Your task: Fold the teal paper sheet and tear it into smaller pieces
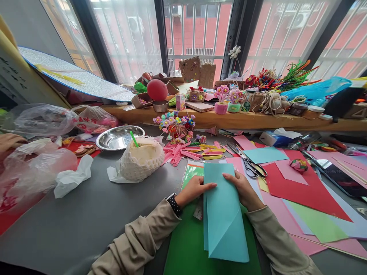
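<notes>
A folded sheet of light blue paper [225, 214] is held upright between my two hands, with a diagonal crease across its lower part. My left hand [196, 189] grips its left edge, thumb on the front and fingers behind. On the right edge, my right hand [246, 189] pinches the paper in the same way, its thumb near the top. Beneath lies a green sheet [183, 244] on the grey table [114, 229]. Folded pink and yellow paper strips [197, 152] lie just beyond my hands.
Scissors [252, 164] rest to the right among coloured papers [304, 187] and a phone [340, 173]. At left are a coconut in white foam net [142, 162], a metal plate [120, 134] and plastic bags [43, 160]. Another person's hand [10, 143] shows at the left edge.
</notes>
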{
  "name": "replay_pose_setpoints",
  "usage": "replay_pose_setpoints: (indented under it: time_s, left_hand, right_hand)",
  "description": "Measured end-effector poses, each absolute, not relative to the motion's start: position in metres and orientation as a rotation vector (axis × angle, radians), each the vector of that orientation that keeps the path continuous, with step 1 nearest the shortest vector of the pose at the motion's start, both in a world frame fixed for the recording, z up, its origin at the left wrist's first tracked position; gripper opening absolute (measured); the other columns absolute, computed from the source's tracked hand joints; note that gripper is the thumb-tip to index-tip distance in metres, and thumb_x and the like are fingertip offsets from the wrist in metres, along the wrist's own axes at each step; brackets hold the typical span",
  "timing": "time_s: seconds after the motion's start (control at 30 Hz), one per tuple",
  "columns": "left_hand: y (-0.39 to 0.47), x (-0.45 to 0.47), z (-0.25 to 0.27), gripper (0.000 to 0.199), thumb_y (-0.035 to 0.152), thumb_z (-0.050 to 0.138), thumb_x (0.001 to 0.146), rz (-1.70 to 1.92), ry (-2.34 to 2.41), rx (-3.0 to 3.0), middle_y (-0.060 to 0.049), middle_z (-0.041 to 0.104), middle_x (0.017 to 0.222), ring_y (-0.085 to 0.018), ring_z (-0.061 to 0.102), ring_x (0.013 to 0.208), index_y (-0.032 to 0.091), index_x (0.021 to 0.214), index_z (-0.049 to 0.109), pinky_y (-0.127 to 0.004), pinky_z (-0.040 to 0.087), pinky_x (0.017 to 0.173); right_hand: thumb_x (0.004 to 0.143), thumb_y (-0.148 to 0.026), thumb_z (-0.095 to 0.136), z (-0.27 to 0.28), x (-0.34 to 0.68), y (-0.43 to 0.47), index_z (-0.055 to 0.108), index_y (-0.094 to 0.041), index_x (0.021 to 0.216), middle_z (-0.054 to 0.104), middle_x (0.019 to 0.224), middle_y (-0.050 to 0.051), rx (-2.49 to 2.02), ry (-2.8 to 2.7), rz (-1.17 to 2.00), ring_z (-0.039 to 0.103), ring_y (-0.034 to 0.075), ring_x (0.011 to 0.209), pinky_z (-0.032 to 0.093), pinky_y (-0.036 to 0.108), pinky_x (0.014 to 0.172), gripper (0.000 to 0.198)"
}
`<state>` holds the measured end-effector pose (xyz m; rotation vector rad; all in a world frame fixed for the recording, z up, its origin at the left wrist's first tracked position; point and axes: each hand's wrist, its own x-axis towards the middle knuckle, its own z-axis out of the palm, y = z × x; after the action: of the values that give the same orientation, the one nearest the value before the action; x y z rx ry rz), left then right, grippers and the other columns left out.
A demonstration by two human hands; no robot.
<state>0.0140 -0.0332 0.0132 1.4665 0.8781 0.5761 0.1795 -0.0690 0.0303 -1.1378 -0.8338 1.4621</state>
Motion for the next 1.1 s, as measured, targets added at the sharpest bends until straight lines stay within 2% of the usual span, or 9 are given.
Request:
replay_pose_setpoints:
  time_s: [0.2, 0.57, 0.9, 1.1]
  left_hand:
    - [-0.0305, 0.0141, 0.0137, 0.043, 0.039, 0.066, 0.059, 0.834, 0.795, 1.281, -0.007, 0.062, 0.092, -0.018, 0.056, 0.081, 0.013, 0.093, 0.058, -0.025, 0.044, 0.067]
    - [-0.0304, 0.0113, 0.0167, 0.037, 0.041, 0.065, 0.059, 0.815, 0.860, 1.162, -0.005, 0.063, 0.083, -0.014, 0.057, 0.072, 0.013, 0.083, 0.063, -0.021, 0.043, 0.061]
    - [-0.0305, 0.0110, 0.0158, 0.035, 0.044, 0.063, 0.061, 0.786, 0.899, 1.177, -0.002, 0.061, 0.074, -0.012, 0.056, 0.068, 0.013, 0.077, 0.063, -0.022, 0.043, 0.062]
    - [-0.0311, 0.0116, 0.0180, 0.036, 0.045, 0.065, 0.058, 0.778, 0.895, 1.141, -0.003, 0.063, 0.076, -0.013, 0.057, 0.068, 0.013, 0.075, 0.063, -0.023, 0.045, 0.064]
  right_hand:
    - [0.062, -0.029, 0.066, 0.0285, 0.1803, -0.0700, 0.053, -0.016, 0.096, 0.067, 0.081, 0.004, -1.123, -0.925, 1.478, 0.063, 0.020, 0.071, 0.051, 0.029, 0.060, 0.039]
    - [0.064, -0.035, 0.063, 0.0275, 0.1802, -0.0699, 0.055, -0.017, 0.094, 0.066, 0.085, 0.005, -1.192, -0.973, 1.445, 0.063, 0.021, 0.074, 0.051, 0.029, 0.061, 0.037]
    - [0.060, -0.034, 0.067, 0.0237, 0.1820, -0.0688, 0.057, -0.017, 0.093, 0.067, 0.084, 0.005, -1.219, -0.979, 1.409, 0.062, 0.022, 0.074, 0.051, 0.029, 0.060, 0.039]
    - [0.059, -0.033, 0.067, 0.0242, 0.1818, -0.0682, 0.057, -0.018, 0.092, 0.067, 0.085, 0.004, -1.236, -0.978, 1.408, 0.062, 0.023, 0.075, 0.051, 0.030, 0.060, 0.038]
